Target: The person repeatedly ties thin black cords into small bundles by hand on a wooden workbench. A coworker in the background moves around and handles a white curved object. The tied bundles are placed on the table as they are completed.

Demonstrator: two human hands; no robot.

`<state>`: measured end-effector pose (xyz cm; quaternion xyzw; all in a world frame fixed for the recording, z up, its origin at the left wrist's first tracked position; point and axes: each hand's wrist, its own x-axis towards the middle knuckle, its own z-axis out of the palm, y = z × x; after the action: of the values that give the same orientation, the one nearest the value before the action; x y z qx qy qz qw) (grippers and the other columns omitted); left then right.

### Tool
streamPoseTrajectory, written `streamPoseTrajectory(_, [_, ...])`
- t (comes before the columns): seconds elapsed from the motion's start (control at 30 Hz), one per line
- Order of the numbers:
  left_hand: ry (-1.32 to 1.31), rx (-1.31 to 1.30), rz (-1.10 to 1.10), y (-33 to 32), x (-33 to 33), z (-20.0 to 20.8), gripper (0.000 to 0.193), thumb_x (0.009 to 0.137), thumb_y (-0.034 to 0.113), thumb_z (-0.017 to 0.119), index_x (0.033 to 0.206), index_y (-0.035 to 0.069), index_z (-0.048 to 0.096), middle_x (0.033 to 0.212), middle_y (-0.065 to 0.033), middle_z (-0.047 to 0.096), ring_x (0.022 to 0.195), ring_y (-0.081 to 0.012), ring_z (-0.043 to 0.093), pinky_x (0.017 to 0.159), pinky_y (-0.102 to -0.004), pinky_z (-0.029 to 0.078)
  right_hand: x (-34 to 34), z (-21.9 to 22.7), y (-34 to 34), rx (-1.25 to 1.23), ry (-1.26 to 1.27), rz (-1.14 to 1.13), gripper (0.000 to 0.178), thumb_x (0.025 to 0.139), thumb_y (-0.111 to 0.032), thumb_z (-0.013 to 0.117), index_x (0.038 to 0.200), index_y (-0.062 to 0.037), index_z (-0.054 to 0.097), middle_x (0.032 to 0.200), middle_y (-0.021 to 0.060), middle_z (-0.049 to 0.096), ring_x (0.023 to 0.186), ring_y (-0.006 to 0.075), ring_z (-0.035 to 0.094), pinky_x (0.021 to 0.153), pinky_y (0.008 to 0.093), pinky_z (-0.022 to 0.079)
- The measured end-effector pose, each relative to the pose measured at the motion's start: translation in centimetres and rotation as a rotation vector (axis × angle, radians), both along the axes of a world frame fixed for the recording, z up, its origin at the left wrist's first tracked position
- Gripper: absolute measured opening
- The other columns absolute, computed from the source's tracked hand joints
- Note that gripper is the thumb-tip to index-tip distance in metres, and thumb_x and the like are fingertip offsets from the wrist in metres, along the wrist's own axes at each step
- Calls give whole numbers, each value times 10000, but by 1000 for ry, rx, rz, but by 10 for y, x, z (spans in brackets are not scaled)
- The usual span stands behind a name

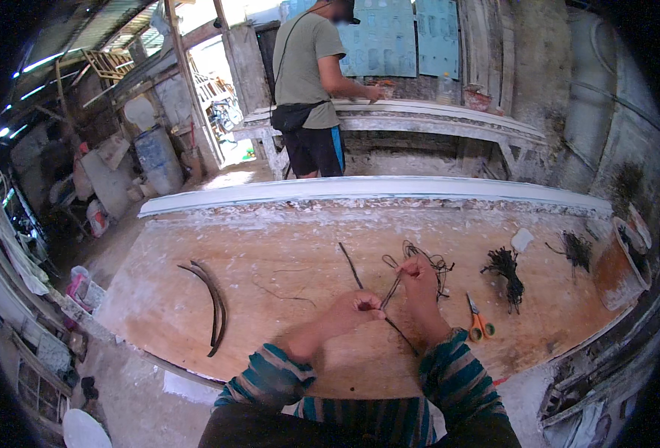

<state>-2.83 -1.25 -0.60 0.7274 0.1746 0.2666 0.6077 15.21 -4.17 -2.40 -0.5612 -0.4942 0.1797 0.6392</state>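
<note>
My left hand [356, 308] is closed in a pinch on a thin black cord [392, 293], above the middle of the wooden tabletop. Just to its right, my right hand [418, 280] pinches the same cord higher up, where a small loop shows. A dark, thin strip [350, 263] slants past the left fingers and comes out below them toward the near side. Beyond and beside the right hand lies a loose tangle of black cord [439, 264]. Orange-handled scissors [480, 321] rest to the right of my right wrist. The fingers hide how cord and strip meet.
Curved black strips [214, 299] lie on the left. Bundles of black cord [505, 272] and a brown bucket [618, 265] stand at the right. A white ledge [374, 192] edges the far side. Behind it a person [306, 67] works at another bench [419, 123].
</note>
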Motion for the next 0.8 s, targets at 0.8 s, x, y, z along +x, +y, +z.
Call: streamPoseTrajectory(0.8, [-93,70,724,57,-23,2,127,756,78,643,693,66,533,613,37,503,569,-61,465,509,-213,374,-31,18,-19,-98,-32,331,142,784,-108,631,906,-38,656,983,50,489,926,138,498,770,248,417])
